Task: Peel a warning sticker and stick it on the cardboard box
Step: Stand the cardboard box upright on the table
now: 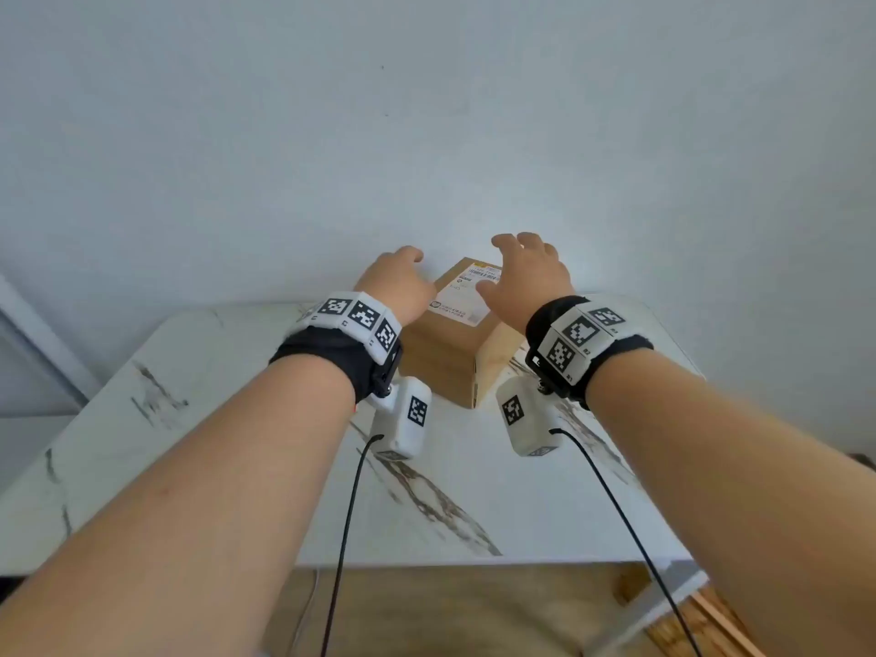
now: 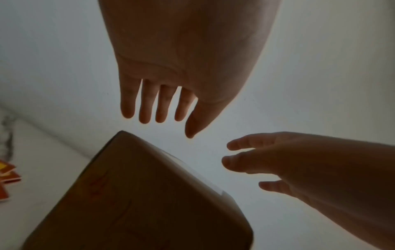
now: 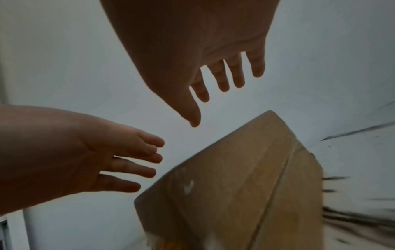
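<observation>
Overhead, both open hands above cardboard box [image 1: 445, 353], white label [image 1: 467, 289] on top.

We see the head view bright and evenly lit, slightly soft. In both wrist views we find the left hand [image 2: 188, 55] and right hand [image 3: 192, 42] dim, backlit by the pale wall [image 2: 320, 67] beyond their fingers; edges below blur.

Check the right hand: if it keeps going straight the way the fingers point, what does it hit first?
Probably the wall. The right hand hovers open above the cardboard box, fingers aimed past it; depth is unclear.
</observation>
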### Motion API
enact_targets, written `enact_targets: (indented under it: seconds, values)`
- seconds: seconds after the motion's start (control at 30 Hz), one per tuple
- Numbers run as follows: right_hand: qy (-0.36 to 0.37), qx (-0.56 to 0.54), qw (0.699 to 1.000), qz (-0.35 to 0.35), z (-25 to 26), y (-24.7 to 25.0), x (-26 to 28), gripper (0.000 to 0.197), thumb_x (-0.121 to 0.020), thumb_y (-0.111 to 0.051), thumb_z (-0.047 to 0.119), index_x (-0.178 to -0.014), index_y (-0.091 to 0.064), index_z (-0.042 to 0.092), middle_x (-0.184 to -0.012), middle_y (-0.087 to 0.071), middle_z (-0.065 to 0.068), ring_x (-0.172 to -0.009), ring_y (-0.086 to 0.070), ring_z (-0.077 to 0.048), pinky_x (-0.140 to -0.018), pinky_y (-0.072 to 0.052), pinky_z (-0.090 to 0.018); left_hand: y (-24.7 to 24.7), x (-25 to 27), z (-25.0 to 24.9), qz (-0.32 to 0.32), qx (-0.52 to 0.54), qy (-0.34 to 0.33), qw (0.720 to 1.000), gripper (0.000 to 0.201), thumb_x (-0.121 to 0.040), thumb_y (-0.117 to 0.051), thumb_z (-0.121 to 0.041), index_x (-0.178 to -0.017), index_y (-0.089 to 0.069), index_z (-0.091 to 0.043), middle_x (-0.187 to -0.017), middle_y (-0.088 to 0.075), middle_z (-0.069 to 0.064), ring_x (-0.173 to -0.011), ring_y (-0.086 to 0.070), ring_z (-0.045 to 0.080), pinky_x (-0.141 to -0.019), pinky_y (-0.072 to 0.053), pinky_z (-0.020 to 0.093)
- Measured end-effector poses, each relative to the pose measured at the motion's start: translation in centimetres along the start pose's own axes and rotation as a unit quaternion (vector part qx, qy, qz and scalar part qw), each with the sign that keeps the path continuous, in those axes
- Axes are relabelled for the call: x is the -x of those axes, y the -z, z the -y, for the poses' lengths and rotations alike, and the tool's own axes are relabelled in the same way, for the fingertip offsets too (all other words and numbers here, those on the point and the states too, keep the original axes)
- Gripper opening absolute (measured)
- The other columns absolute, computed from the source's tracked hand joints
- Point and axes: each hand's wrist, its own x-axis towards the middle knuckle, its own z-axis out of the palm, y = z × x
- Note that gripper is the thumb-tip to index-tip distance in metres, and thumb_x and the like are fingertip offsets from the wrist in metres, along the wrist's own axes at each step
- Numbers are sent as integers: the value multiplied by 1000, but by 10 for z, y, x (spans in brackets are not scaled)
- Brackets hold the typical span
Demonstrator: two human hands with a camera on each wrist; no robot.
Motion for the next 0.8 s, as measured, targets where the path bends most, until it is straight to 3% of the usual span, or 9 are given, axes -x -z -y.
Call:
enact_targets:
  seconds: [0.1,0.27,0.37,0.57,0.73,0.8]
  values:
    - [-25,-24,999,7,-1,5,25,56,-89,-53,27,-142,-37,18,-145,-40,-11,-130,-39,-30,-104,-39,-42,-5,22,3,28,-30,13,999,53,-96,-46,-21,-148,-36,-14,-149,-45,10,-131,-49,28,-100,-42,34]
    - [-100,-68,991,56,-5,16,57,52,-89,-48,24,-139,-39,16,-139,-42,-13,-126,-43,-33,-100,-43,-44,-11,56,-2,19,-35,4,999,40,-96,-44,-15,-134,-53,-7,-133,-59,14,-118,-59,32,-94,-47,35]
    - [-103,-59,991,65,-10,23,73,47,-93,-45,25,-139,-39,14,-138,-43,-14,-125,-45,-34,-93,-41,-42,-14,68,-4,8,-50,-8,999,38,-94,-46,-11,-131,-58,-8,-130,-62,14,-116,-60,33,-94,-48,35]
    - [-104,-92,985,101,-12,27,87,50,-99,-43,30,-142,-35,6,-136,-52,-18,-123,-53,-35,-97,-43,-40,-22,85,-8,-24,-32,-13,999,31,-94,-47,-12,-116,-69,-7,-122,-67,13,-111,-63,31,-88,-48,31]
    - [-123,-123,979,109,-8,8,87,45,-95,-43,31,-134,-42,9,-124,-61,-15,-107,-61,-31,-75,-44,-32,-38,91,-6,-65,33,12,997,26,-94,-51,-18,-113,-67,-9,-120,-66,10,-108,-63,28,-82,-46,29]
    - [-127,-111,980,104,-11,5,86,42,-95,-43,32,-128,-46,6,-120,-60,-16,-102,-62,-31,-72,-43,-32,-40,90,-6,-53,56,39,996,31,-93,-54,-27,-116,-64,-8,-119,-66,11,-104,-65,29,-82,-48,30]
